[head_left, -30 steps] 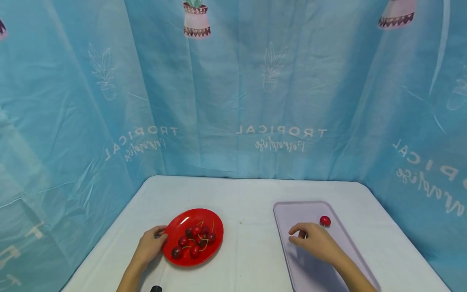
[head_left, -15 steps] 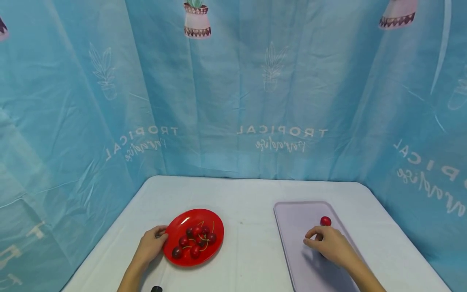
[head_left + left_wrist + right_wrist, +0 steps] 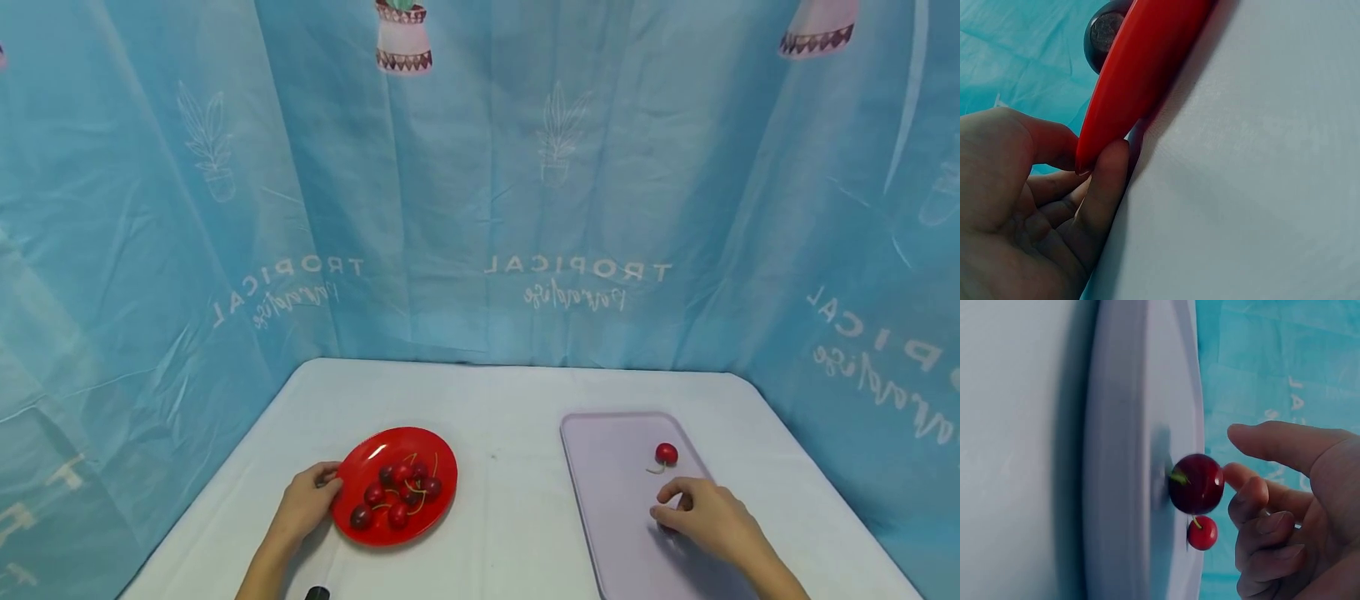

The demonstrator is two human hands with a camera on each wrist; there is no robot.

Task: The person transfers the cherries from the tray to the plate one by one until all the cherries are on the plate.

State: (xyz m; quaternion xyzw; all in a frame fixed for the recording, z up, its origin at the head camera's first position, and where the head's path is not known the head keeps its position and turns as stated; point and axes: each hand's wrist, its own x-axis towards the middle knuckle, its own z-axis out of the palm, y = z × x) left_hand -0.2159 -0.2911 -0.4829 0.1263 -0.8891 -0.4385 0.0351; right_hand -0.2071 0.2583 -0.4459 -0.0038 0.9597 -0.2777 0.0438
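My left hand (image 3: 307, 502) pinches the near-left rim of a red plate (image 3: 360, 454). In the left wrist view, the rim of the red plate (image 3: 1129, 94) sits between thumb and fingers. Several dark red cherries (image 3: 400, 515) with green stems lie on it. On the right, my right hand (image 3: 708, 518) hovers low over a pale lilac tray (image 3: 600, 450), thumb and index finger apart. A dark cherry (image 3: 1197, 484) stands on the tray right by the index fingertip, mostly hidden under the hand in the head view. Farther back lies a brighter red cherry (image 3: 666, 454).
A white-covered table (image 3: 517, 467) bears the plate and the tray, with white surface between them. A small black object (image 3: 318, 593) pokes in at the bottom edge by the left forearm. Blue printed curtains (image 3: 480, 208) surround the table's back and sides.
My right hand has moved right and a little nearer over the tray, uncovering the far cherry's stem. The left hand stays at the plate, and the cherries on it have not shifted.
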